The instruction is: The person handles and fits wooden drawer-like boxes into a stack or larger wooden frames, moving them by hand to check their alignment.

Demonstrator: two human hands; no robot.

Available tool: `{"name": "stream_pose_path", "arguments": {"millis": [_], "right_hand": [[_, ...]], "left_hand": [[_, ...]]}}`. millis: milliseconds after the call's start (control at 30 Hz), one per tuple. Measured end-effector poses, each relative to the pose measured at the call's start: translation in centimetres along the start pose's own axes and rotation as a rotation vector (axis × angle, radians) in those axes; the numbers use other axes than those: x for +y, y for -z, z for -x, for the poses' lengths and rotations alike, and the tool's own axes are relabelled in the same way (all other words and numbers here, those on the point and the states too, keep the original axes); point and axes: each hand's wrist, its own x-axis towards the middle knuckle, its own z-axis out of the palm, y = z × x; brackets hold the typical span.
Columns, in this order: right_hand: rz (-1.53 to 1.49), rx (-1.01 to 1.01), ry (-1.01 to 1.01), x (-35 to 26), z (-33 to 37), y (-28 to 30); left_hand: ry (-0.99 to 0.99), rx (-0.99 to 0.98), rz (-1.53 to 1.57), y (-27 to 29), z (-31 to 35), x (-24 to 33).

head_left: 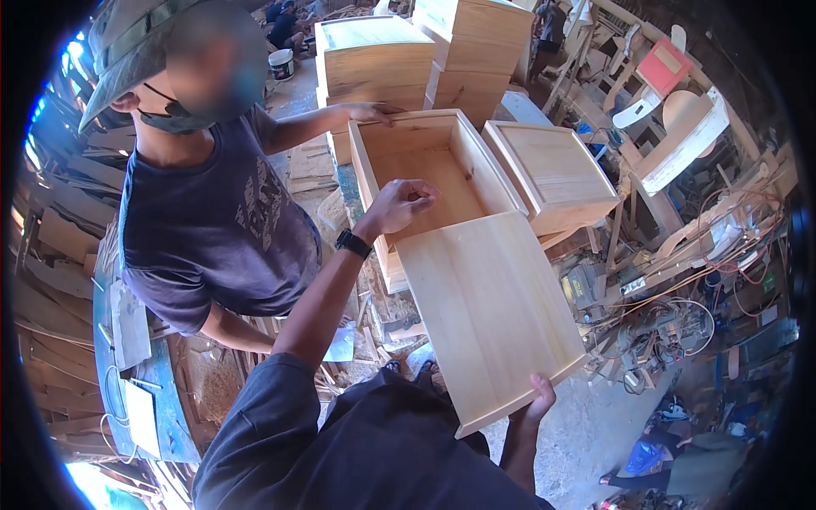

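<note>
One pale wooden panel [493, 310] extends from the near side of an open wooden box [476, 166] toward us, its near edge grasped by our right hand [539, 399]. Our left hand [401, 206] hangs over the box's interior, fingers curled, and we cannot tell whether they pinch anything; a co-worker's hand [372, 112] is at the far rim.

This is a woodworking shop: beyond the grip of the right hand [541, 396] on a pale wooden panel [493, 314], bare wooden boxes [374, 72] stand stacked. Far to the left of that grip, boards [66, 234] lie heaped; to its right, cables [667, 327] tangle over a cluttered floor, with cut wooden pieces [676, 140] jumbled farther off.
</note>
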Motion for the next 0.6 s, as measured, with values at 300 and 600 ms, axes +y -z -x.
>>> {"name": "stream_pose_path", "arguments": {"millis": [300,600], "right_hand": [[-0.070,-0.021,-0.002,0.2,-1.7,-1.6],[-0.076,-0.051,-0.004,0.9,-1.6,-1.2]], "left_hand": [[0.016,-0.095,-0.170,-0.9,0.4,1.7],[-0.124,0.179,-0.071,-0.5,0.5,-0.5]]}}
